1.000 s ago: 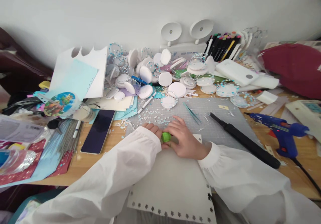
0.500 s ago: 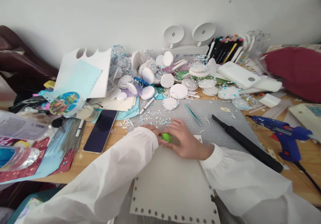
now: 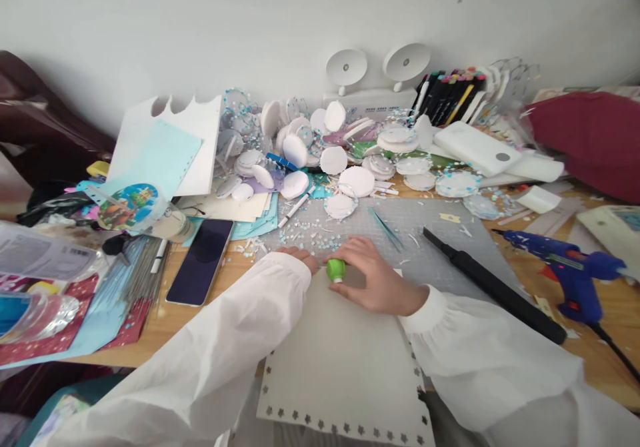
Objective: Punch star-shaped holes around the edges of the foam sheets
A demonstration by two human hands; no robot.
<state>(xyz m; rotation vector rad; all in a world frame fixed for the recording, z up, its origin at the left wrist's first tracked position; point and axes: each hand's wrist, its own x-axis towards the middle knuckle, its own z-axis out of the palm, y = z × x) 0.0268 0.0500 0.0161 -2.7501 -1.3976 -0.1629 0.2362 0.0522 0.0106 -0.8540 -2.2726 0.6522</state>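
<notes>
A small green craft punch (image 3: pixel 336 270) with a white underside sits at the far part of a white sheet of paper (image 3: pixel 345 360). My right hand (image 3: pixel 373 277) curves around it, thumb on the near side and fingers on the far side. At the sheet's far left, my left hand (image 3: pixel 303 258) holds the paper, its fingers close together and partly hidden by the white sleeve. Flower-shaped holes line the sheet's near edge and parts of its sides. The sheet's near end hangs past the table's front edge.
Blue tweezers (image 3: pixel 385 228) and paper scraps lie on the grey cutting mat (image 3: pixel 430 223). To the right are a long black tool (image 3: pixel 495 287) and a blue glue gun (image 3: pixel 565 267). A phone (image 3: pixel 201 261) lies left; white discs (image 3: pixel 356 182) are heaped behind.
The green punch has tilted, now showing its white underside, and shifted slightly right. My right hand's fingers have opened a little wider around it, and my left hand has drawn slightly away left.
</notes>
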